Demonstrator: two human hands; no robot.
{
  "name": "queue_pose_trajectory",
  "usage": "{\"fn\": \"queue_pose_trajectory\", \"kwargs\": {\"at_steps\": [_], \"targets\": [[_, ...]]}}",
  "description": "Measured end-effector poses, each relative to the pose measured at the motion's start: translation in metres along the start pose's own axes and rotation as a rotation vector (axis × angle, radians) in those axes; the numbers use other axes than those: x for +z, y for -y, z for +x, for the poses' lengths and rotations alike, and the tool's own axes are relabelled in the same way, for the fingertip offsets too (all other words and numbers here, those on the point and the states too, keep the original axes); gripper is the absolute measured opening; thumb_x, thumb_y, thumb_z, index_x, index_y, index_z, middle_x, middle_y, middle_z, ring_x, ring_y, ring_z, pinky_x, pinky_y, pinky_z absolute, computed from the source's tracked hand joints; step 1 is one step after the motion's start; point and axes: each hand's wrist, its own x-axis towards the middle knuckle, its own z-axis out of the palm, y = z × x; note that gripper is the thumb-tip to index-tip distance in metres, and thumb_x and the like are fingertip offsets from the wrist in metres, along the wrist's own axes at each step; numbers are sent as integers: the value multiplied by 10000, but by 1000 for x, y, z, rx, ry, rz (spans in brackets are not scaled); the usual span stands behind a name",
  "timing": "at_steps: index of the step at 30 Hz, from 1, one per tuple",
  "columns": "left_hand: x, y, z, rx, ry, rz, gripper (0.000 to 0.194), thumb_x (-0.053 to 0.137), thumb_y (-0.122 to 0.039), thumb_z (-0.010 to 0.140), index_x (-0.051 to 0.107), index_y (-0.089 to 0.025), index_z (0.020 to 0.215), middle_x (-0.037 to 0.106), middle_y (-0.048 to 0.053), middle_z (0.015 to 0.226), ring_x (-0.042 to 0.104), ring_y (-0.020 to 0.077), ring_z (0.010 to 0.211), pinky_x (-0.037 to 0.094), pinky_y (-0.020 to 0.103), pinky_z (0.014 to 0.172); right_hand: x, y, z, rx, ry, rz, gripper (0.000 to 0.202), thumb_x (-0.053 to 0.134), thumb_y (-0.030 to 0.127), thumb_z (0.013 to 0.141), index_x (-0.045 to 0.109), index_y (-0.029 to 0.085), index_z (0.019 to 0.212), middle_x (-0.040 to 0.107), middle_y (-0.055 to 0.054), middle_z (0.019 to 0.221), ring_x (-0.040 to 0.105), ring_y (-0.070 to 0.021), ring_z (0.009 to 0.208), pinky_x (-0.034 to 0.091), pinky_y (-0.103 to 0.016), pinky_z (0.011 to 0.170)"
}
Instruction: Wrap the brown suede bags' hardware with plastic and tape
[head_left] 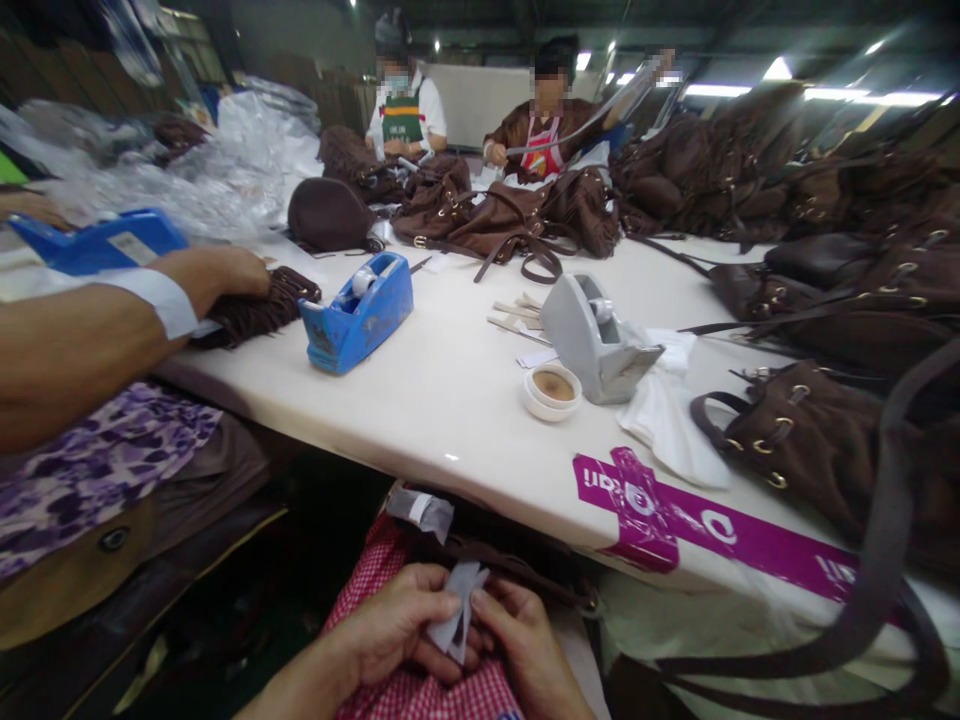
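Low in the head view, over a red checked cloth, both hands are close together at a strip of pale grey paper. My left hand pinches the paper between thumb and fingers. From the other side, my right hand grips it with thumb and bent fingers. Just behind the hands lies a dark brown piece, partly under the table edge. Another grey wrapped piece with a white band sits above my left hand.
Blue and grey tape dispensers and a small round tub stand on the white table. Brown bags fill the right. A neighbour's arm reaches in from the left; two people work across the table.
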Motion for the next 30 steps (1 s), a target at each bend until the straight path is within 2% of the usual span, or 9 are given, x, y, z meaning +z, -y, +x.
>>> {"fn": "queue_pose_trajectory", "kwargs": {"at_steps": [4, 7, 10, 12, 15, 18, 20, 25, 30], "targets": [[1, 5, 0, 9, -20, -12, 520, 823, -440, 626, 631, -91, 960, 734, 160, 835, 699, 191, 674, 519, 198, 489, 3, -3, 2, 22, -85, -6, 426, 857, 496, 646, 668, 117, 697, 470, 50, 537, 321, -58, 469, 226, -192, 446], [-4, 9, -1, 2, 50, -97, 542, 809, -502, 689, 633, -93, 998, 729, 171, 872, 712, 211, 699, 532, 219, 503, 7, 0, 1, 36, -86, 13, 431, 867, 489, 629, 647, 119, 650, 457, 54, 528, 308, -52, 462, 227, -192, 443], [-11, 11, -2, -2, 127, -180, 503, 794, -499, 736, 634, -103, 1002, 724, 173, 901, 722, 219, 724, 543, 227, 520, 9, 4, 0, 41, -64, 43, 429, 887, 480, 596, 676, 116, 680, 508, 36, 561, 357, -62, 489, 292, -196, 479], [-13, 13, -2, 2, 135, -178, 508, 792, -506, 740, 634, -106, 1012, 723, 170, 906, 722, 219, 740, 554, 237, 540, 9, 4, 0, 42, -58, 46, 431, 895, 471, 581, 711, 117, 744, 570, 16, 606, 398, -73, 511, 334, -204, 507], [-12, 15, -2, 25, 60, -61, 590, 802, -577, 688, 640, -105, 1003, 721, 152, 891, 708, 208, 736, 546, 237, 551, 7, 4, 1, 47, -76, 1, 435, 890, 456, 594, 748, 125, 838, 669, -27, 693, 501, -114, 562, 397, -227, 546], [-8, 15, -1, 69, -89, 156, 637, 734, -688, 680, 667, -100, 917, 712, 115, 820, 672, 166, 667, 513, 213, 542, 6, 3, 2, 26, -110, -99, 435, 866, 449, 616, 766, 137, 901, 745, -78, 861, 632, -214, 749, 486, -295, 686], [-5, 13, -2, 58, -122, 192, 635, 700, -702, 691, 686, -95, 874, 705, 113, 798, 665, 173, 666, 514, 225, 544, 6, 4, 2, 17, -136, -178, 413, 833, 459, 642, 773, 138, 895, 760, -91, 912, 655, -254, 819, 498, -325, 743], [-3, 14, 0, -17, -37, -21, 573, 782, -607, 630, 698, -70, 811, 678, 132, 756, 658, 198, 650, 487, 232, 485, 10, 6, 4, 19, -207, -310, 410, 782, 469, 666, 787, 117, 877, 776, -107, 884, 669, -276, 817, 506, -345, 762], [-5, 27, 4, -26, -42, -177, 540, 849, -552, 589, 680, -83, 797, 664, 104, 743, 662, 187, 678, 456, 206, 500, 10, 1, 7, -36, -241, -274, 353, 813, 471, 627, 777, 143, 754, 772, -101, 852, 688, -302, 876, 531, -354, 791]]}}
